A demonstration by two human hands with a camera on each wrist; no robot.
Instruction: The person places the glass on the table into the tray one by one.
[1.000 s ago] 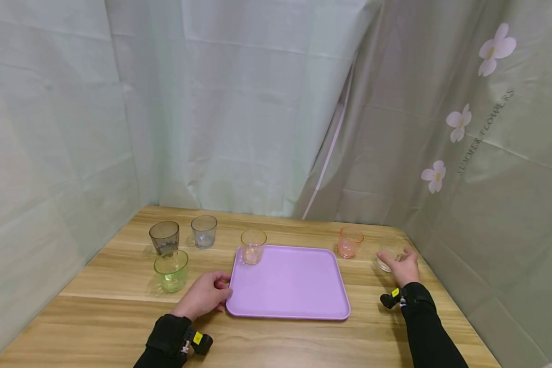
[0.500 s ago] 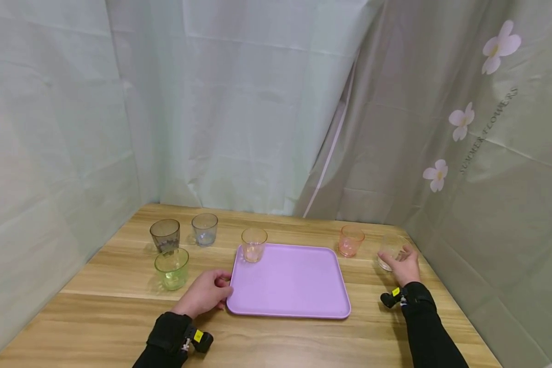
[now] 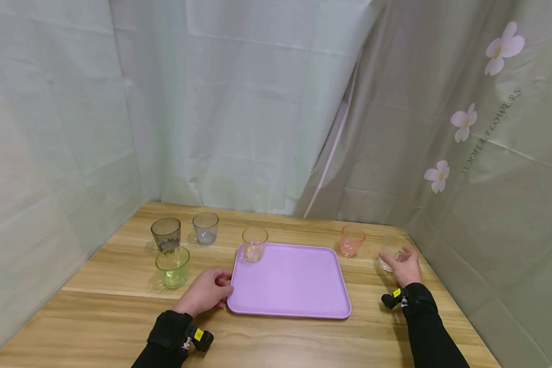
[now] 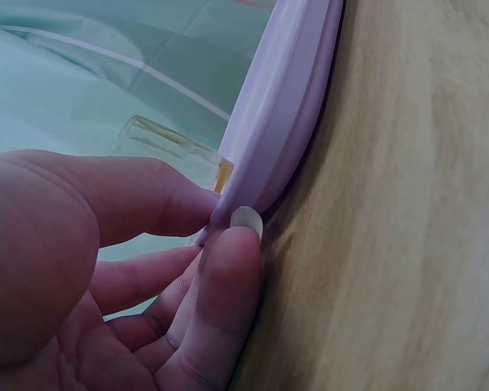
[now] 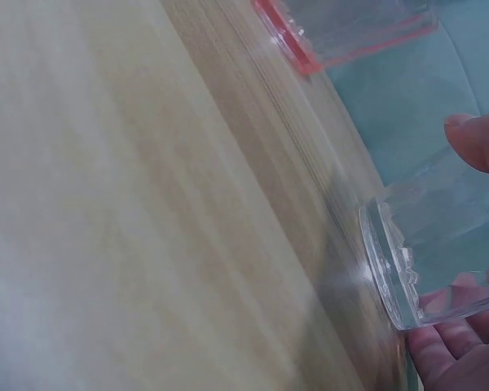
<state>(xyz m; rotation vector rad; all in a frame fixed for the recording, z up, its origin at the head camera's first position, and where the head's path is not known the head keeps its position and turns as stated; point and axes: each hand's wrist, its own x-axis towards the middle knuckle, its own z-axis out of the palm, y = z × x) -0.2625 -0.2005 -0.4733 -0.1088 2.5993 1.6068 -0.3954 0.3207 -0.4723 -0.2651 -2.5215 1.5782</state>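
Observation:
My left hand (image 3: 206, 294) pinches the left edge of the purple tray (image 3: 294, 286), which lies flat on the table. In the left wrist view the thumb and a finger (image 4: 232, 273) meet at the tray's rim (image 4: 265, 122). An amber glass (image 3: 255, 244) stands on the tray's back left corner. At the far right, my right hand (image 3: 402, 265) grips a clear glass (image 3: 386, 261), thumb on one side and fingers on the other. The right wrist view shows this glass's base (image 5: 391, 265) against the table. An orange-pink glass (image 3: 351, 241) stands to its left.
Left of the tray stand a dark grey glass (image 3: 166, 234), a pale blue-grey glass (image 3: 205, 228) and a green glass (image 3: 172, 268). Pale curtains (image 3: 248, 112) hang along the back and sides of the wooden table (image 3: 267, 342).
The view has shifted very slightly. Both hands, the tray and the glasses keep their places.

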